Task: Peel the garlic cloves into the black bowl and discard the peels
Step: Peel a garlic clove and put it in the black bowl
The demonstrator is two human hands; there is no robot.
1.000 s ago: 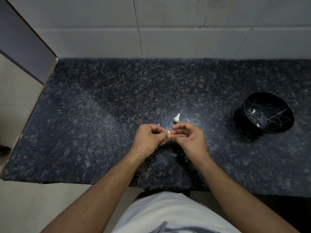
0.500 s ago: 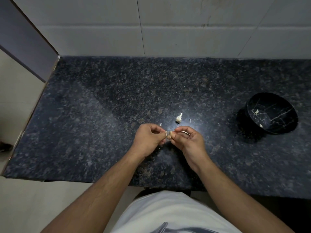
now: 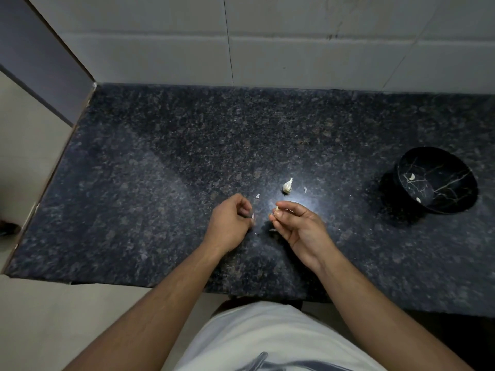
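Only the head view to go on here. The right hand (image 3: 300, 226) pinched a small garlic clove (image 3: 276, 209) at its fingertips, palm turned up, over the granite counter (image 3: 160, 183). The left hand (image 3: 230, 223) sat just beside it with fingers curled in; it looked like a scrap of skin was pinched there, but it was too small to tell for sure. A few peel flakes (image 3: 257, 195) lay on the counter near both hands, and what looked like the rest of the garlic bulb (image 3: 287, 186) sat just beyond them. The black bowl (image 3: 439, 156) was well apart to the right, with a couple of pale cloves already inside.

My take on doing this step well: keep the grip light so the clove doesn't slip or bruise, strip the papery skin from the root end, and check no bits cling before dropping it in the bowl. Gather those flakes together so binning them is easy.
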